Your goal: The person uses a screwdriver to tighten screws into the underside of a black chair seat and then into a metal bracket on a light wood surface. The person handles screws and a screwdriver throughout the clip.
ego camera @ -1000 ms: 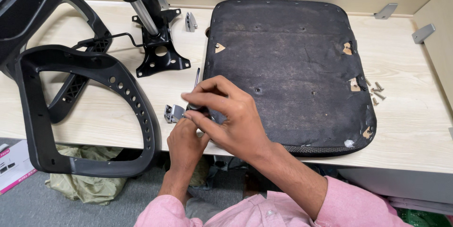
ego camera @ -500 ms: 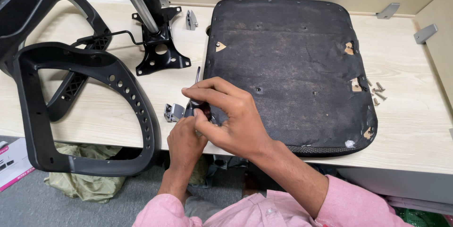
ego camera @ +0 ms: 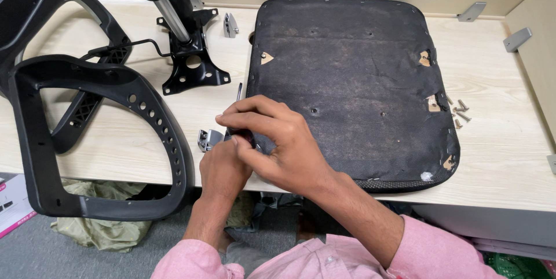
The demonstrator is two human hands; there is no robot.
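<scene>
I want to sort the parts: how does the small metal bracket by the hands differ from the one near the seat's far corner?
The near bracket lies at the table's front edge, touching the left hand; the far bracket lies untouched beside the black mechanism plate. The near one lies low; the far one stands more upright. Both are small, grey and metal.
</scene>
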